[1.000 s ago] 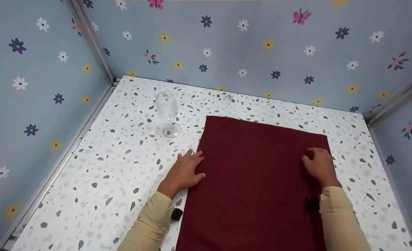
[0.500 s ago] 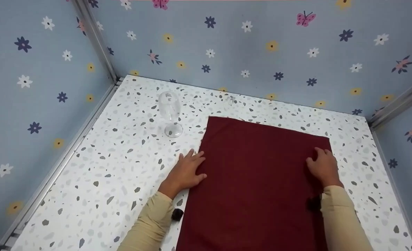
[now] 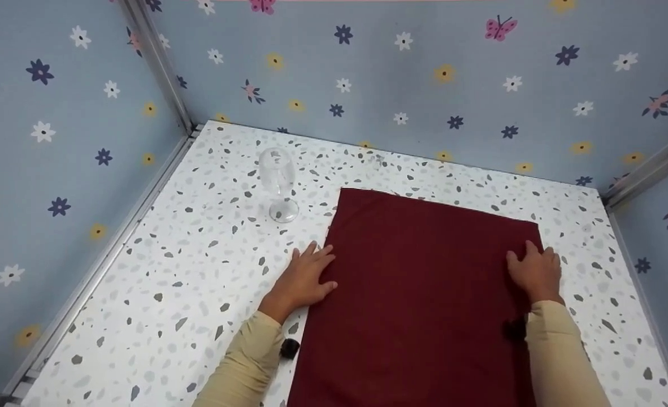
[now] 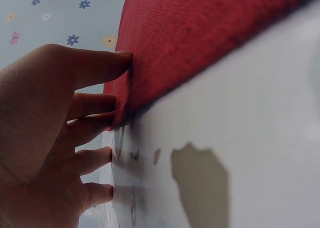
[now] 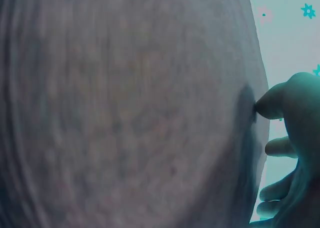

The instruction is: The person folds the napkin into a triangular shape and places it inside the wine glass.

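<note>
Standing upright left of the dark red cloth [image 3: 424, 305], a clear glass [image 3: 278, 178] shares the speckled table [image 3: 192, 294], inside flowered walls [image 3: 390, 73]. Left hand [image 3: 302, 279], fingers apart, touches the cloth's edge; right hand [image 3: 539, 275], seemingly loose too, the opposite.

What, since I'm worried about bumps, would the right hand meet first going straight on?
Sliding over the maroon cloth and speckled tabletop, the right hand would probably meet the floral back panel; the hand's height is unclear.

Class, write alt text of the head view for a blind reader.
A left hand and a right hand lie at opposite edges of a dark red cloth on a speckled white table. A clear stemmed glass stands beyond the left hand.
</note>
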Tool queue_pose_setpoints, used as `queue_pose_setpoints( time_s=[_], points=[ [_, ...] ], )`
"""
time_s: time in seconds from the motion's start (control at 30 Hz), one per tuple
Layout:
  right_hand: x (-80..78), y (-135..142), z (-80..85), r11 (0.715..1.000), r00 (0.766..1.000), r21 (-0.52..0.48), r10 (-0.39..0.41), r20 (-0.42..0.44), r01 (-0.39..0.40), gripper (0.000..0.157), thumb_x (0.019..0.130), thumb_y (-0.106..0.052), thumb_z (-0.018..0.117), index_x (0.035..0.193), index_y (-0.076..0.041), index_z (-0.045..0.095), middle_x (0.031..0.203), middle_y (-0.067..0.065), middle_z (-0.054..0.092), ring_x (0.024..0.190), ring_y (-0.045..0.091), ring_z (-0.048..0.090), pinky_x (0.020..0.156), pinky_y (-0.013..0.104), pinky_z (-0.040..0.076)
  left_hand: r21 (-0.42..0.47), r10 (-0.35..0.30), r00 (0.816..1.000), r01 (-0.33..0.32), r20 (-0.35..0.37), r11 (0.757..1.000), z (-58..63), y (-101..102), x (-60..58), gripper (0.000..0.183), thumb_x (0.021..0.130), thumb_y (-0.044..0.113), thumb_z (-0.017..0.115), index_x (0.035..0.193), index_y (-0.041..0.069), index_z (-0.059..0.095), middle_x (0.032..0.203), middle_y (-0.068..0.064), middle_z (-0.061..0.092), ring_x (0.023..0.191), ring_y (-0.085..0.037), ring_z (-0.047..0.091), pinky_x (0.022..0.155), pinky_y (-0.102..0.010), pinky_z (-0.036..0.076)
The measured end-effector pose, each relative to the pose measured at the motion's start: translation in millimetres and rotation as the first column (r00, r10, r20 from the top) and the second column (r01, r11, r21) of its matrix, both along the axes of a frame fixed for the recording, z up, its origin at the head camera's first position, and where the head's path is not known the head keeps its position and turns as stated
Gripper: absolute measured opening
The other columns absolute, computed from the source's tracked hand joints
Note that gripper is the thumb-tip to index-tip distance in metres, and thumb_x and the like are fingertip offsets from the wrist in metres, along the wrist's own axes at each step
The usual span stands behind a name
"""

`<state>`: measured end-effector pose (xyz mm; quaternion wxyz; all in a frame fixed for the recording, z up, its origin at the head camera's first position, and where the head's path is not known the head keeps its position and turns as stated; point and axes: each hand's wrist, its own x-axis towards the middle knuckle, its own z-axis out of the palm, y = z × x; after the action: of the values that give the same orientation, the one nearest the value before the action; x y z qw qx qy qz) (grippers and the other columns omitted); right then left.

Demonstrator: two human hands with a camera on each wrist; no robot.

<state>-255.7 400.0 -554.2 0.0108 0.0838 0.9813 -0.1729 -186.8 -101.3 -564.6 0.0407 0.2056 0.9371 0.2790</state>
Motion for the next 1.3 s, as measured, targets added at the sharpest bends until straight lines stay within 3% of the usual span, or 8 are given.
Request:
queue_pose_setpoints(
  time_s=[0.4,0.53,0.7,0.87,1.07,1.2,1.3],
  points=[
    [0.4,6,4.5,1.0,1.0,-0.021,0.015,0.013,-0.015,0.072,0.103,-0.042,0.049,0.144,0.016,0.038,0.145,0.045,0.027,0.126,0.063,0.029,0.103,0.069,0.027,-0.02,0.014,1.0,-0.014,0.007,1.0,-0.1,1,-0.4,0.058,0.095,0.032,0.067,0.143,0.001,0.053,0.156,-0.011,0.04,0.148,-0.04,0.023,0.114,-0.066,0.014],
    [-0.4,6,7.9,0.999,1.0,-0.033,0.022,-0.009,-0.023,0.068,0.102,-0.039,0.054,0.139,0.018,0.045,0.145,0.043,0.033,0.127,0.062,0.034,0.104,0.067,0.03,-0.016,0.015,1.0,-0.015,0.012,1.0,0.7,2,0.9,0.058,0.096,0.032,0.066,0.144,0.002,0.052,0.157,-0.011,0.039,0.148,-0.04,0.022,0.115,-0.066,0.013],
    [0.0,3,10.4,0.999,0.996,-0.048,0.017,-0.084,-0.021,0.049,0.099,-0.024,0.061,0.128,0.016,0.057,0.134,0.039,0.05,0.122,0.058,0.046,0.101,0.064,0.037,-0.014,0.015,1.0,-0.015,0.023,1.0,0.4,2,2.5,0.058,0.096,0.032,0.066,0.143,0.001,0.052,0.157,-0.011,0.04,0.148,-0.04,0.021,0.115,-0.066,0.013],
    [0.9,-2,8.7,0.991,0.971,-0.129,-0.069,-0.227,0.041,0.033,0.096,-0.01,0.061,0.122,0.01,0.065,0.125,0.033,0.06,0.121,0.05,0.052,0.102,0.059,0.039,-0.01,0.017,1.0,-0.016,0.025,1.0,-0.5,3,0.8,0.057,0.096,0.032,0.066,0.143,0.001,0.053,0.156,-0.01,0.04,0.148,-0.04,0.022,0.115,-0.065,0.013],
    [0.9,-11,3.6,0.972,0.921,-0.224,-0.143,-0.361,0.063,0.026,0.097,-0.005,0.058,0.117,0.008,0.068,0.114,0.031,0.061,0.116,0.048,0.053,0.102,0.057,0.037,-0.023,0.03,0.999,-0.029,0.045,0.999,-0.2,5,-1.7,0.06,0.096,0.036,0.065,0.143,0.002,0.053,0.157,-0.009,0.039,0.148,-0.04,0.021,0.116,-0.064,0.013],
    [1.7,-16,0.9,0.956,0.894,-0.283,-0.188,-0.408,0.071,0.031,0.096,-0.001,0.055,0.124,0.009,0.063,0.114,0.031,0.057,0.112,0.046,0.055,0.099,0.054,0.041,-0.016,0.04,0.999,-0.04,0.035,0.999,1.9,7,-2.1,0.06,0.095,0.038,0.065,0.142,0.002,0.054,0.156,-0.009,0.041,0.148,-0.041,0.022,0.116,-0.064,0.014],
    [4.4,-18,1.6,0.943,0.895,-0.316,-0.232,-0.382,0.11,0.042,0.095,0.0,0.052,0.135,0.008,0.055,0.121,0.034,0.05,0.109,0.047,0.054,0.096,0.054,0.043,-0.018,0.045,0.998,-0.044,0.046,0.999,2.9,9,-1.9,0.059,0.096,0.037,0.065,0.142,0.002,0.054,0.156,-0.009,0.041,0.148,-0.04,0.023,0.116,-0.062,0.015]
  ],
)
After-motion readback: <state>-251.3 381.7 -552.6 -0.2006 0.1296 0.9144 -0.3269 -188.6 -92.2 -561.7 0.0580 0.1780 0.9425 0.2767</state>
